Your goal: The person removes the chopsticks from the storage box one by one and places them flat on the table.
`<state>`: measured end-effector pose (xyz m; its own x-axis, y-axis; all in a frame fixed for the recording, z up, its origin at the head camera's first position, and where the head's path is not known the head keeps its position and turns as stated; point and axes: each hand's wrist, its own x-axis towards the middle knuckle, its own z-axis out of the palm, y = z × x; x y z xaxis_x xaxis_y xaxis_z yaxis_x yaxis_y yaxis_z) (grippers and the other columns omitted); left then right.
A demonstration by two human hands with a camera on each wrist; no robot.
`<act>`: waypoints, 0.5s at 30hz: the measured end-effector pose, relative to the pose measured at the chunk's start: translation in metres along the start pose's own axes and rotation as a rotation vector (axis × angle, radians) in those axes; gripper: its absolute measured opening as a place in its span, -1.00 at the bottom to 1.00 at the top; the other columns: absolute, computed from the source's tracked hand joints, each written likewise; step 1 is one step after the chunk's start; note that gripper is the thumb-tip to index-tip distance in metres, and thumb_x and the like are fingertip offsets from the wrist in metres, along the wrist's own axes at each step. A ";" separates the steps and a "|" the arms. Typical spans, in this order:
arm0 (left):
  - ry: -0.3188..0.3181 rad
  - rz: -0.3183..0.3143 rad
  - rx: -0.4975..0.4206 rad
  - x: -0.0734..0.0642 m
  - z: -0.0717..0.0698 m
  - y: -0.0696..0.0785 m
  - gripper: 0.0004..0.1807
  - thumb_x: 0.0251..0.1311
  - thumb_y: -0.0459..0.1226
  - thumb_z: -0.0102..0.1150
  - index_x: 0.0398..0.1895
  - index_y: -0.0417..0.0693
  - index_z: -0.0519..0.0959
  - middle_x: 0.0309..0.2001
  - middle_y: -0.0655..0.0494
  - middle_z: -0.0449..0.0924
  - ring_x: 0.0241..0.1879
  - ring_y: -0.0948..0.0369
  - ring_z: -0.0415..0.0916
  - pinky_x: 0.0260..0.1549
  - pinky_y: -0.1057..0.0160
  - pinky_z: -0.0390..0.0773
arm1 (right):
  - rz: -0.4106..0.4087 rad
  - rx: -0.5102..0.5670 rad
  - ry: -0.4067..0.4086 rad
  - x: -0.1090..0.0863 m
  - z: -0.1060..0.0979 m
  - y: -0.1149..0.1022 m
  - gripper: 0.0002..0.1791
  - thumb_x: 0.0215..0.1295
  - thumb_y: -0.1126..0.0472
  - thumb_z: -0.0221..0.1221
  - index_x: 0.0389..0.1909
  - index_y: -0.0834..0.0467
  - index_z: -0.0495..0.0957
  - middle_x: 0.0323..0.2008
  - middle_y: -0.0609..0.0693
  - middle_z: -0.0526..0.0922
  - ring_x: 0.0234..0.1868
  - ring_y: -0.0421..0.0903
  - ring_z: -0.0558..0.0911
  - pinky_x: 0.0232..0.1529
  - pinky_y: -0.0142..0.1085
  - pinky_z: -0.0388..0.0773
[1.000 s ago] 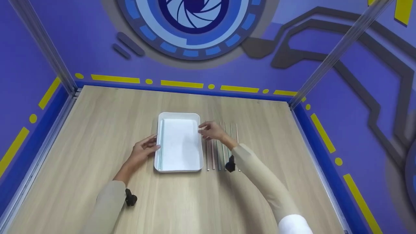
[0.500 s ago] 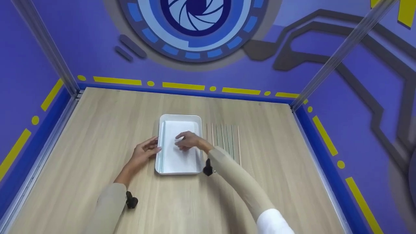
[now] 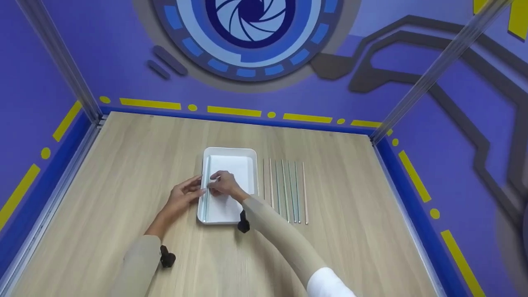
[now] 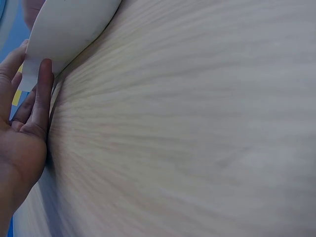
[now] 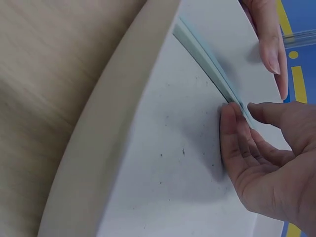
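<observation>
A white tray (image 3: 251, 185) lies on the table. Inside, along its left wall, run pale blue chopsticks (image 3: 207, 206), close together. With fingertips on one side and thumb on the other, my right hand (image 3: 223, 184) pinches at a chopstick (image 5: 205, 57) about halfway along; the fingertips reach the tray floor in the right wrist view. My left hand (image 3: 183, 196) rests against the tray's outer left side, its fingers (image 4: 44, 89) fairly straight, touching the wall in the left wrist view.
Right of the tray, several thin chopsticks (image 3: 282, 181) in pinkish, pale green and blue tones lie in a spaced row on the wooden table (image 3: 350, 185). Blue-purple walls (image 3: 313, 99) enclose the back and sides. Small dark specks (image 5: 183, 152) dot the tray floor.
My right hand has moved left from the tray's right rim, across the tray, to the chopsticks at its left wall. The left hand has stayed at the tray's side.
</observation>
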<state>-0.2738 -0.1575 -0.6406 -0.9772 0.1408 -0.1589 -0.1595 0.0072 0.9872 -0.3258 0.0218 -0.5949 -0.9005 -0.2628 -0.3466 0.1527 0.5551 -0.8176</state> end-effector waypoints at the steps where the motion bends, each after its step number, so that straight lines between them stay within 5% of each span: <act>1: -0.002 0.000 -0.005 0.000 0.000 0.000 -0.32 0.34 -0.31 0.31 0.50 -0.16 0.34 0.39 -0.27 0.42 0.09 0.23 0.50 -0.05 0.43 0.65 | 0.000 -0.007 0.009 0.001 0.001 0.000 -0.68 0.34 0.30 0.30 0.07 0.32 0.58 -0.35 0.15 0.78 -0.34 -0.01 0.81 -0.30 -0.30 0.77; 15: -0.009 0.002 0.050 0.000 -0.002 0.001 -0.31 0.34 -0.22 0.33 0.50 -0.10 0.35 0.41 -0.20 0.43 0.15 0.16 0.50 0.00 0.47 0.62 | 0.017 -0.061 0.016 0.003 0.000 0.000 -0.68 0.30 0.32 0.35 0.02 0.30 0.57 -0.39 0.16 0.78 -0.42 -0.01 0.80 -0.40 -0.31 0.75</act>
<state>-0.2747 -0.1592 -0.6400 -0.9762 0.1501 -0.1567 -0.1498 0.0566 0.9871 -0.3285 0.0208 -0.5964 -0.9044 -0.2404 -0.3525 0.1436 0.6065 -0.7820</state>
